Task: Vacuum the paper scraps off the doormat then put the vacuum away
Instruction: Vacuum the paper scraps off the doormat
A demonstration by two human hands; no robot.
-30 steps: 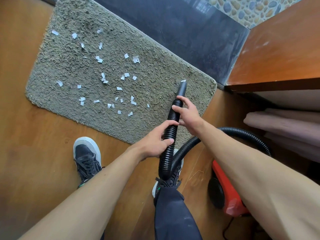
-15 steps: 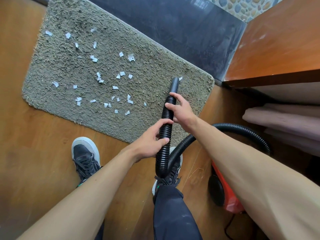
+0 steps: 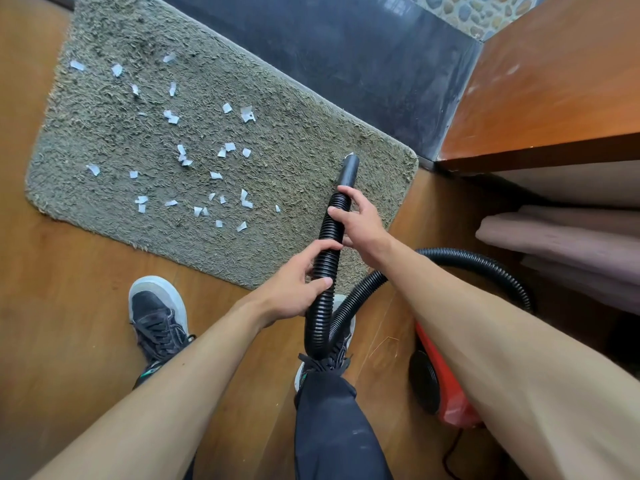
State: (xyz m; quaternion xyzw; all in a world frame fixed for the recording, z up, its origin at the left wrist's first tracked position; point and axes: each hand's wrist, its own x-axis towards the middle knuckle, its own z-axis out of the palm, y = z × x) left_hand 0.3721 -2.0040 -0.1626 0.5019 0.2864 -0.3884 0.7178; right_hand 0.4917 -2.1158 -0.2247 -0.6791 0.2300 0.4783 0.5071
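A grey shaggy doormat [image 3: 104, 133] lies on the wooden floor, with several white paper scraps [image 3: 214, 174] scattered over its left and middle parts. A black ribbed vacuum hose [image 3: 325, 258] runs up from near my feet to a smooth black nozzle [image 3: 349, 170] over the mat's right end, where one scrap sits at the tip. My left hand [image 3: 298, 289] grips the hose lower down. My right hand [image 3: 360, 223] grips it higher up, just behind the nozzle. The red vacuum body [image 3: 446, 393] sits on the floor at my right, partly hidden by my right arm.
A dark stone threshold [image 3: 346, 64] borders the mat's far edge. A wooden cabinet [image 3: 554, 98] stands at the right, with folded pinkish cloth [image 3: 554, 244] on a shelf below. My black-and-white shoes [image 3: 157, 317] stand on the floor near the mat's front edge.
The nozzle has stayed over the mat's right end with a scrap at its tip. Both hands keep their grip on the hose. The view shifted slightly.
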